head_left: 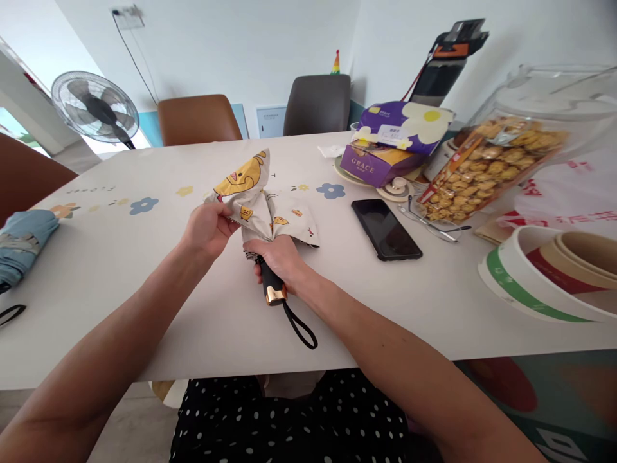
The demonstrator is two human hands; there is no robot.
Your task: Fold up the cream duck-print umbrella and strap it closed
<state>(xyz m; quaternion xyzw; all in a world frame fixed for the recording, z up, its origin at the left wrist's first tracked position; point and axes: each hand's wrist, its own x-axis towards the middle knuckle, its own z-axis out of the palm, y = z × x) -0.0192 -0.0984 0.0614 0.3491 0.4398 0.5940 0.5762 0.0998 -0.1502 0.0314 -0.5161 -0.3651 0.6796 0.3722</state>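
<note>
A folded umbrella with cream cloth and yellow duck prints lies over the table in front of me. Its black handle with a gold-coloured end and a black wrist loop points toward me. My right hand is wrapped round the upper handle and the gathered cloth. On the left, my left hand pinches a loose fold of the canopy, which stands up with a big duck face on it. Another cloth flap spreads out to the right of my right hand.
A blue folded umbrella lies at the left. To the right are a black phone, eyeglasses, a purple box, a tissue pack, a big jar of snacks and stacked paper bowls. Chairs stand beyond the table.
</note>
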